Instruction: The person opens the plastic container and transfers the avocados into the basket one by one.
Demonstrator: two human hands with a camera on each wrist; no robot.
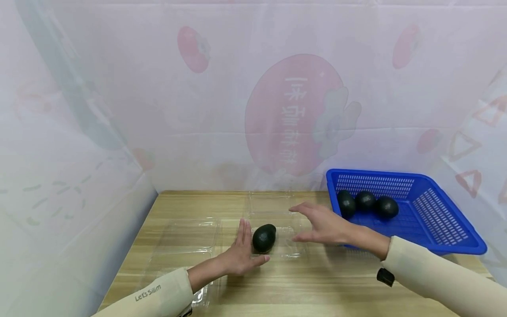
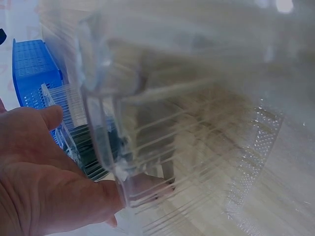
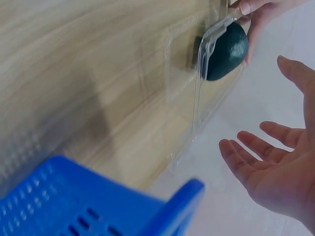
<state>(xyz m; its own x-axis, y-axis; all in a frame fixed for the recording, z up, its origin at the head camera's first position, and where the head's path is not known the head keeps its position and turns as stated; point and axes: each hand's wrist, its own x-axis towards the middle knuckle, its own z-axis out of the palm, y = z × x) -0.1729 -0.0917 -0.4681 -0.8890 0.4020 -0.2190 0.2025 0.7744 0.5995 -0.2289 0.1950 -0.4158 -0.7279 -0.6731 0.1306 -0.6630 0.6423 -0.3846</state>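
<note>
A dark green avocado (image 1: 264,238) sits at the left of a clear plastic clamshell box (image 1: 295,247). My left hand (image 1: 239,256) rests at the box's left front corner, fingers straight along its side and thumb pointing right near the avocado. Above the table to the right, my right hand (image 1: 326,224) hovers with spread fingers, holding nothing, between the avocado and the blue basket (image 1: 429,182). The right wrist view shows the avocado (image 3: 229,51) behind the clear wall, close to the left hand's fingers. How firmly those fingers touch the box is unclear.
Several dark avocados, among them one at the front (image 1: 386,207), lie at the left of the blue basket. Another clear clamshell (image 1: 186,235) stands on the wooden table (image 1: 317,290) to the left, partly behind the left forearm. Printed cloth (image 1: 222,105) walls the back and sides.
</note>
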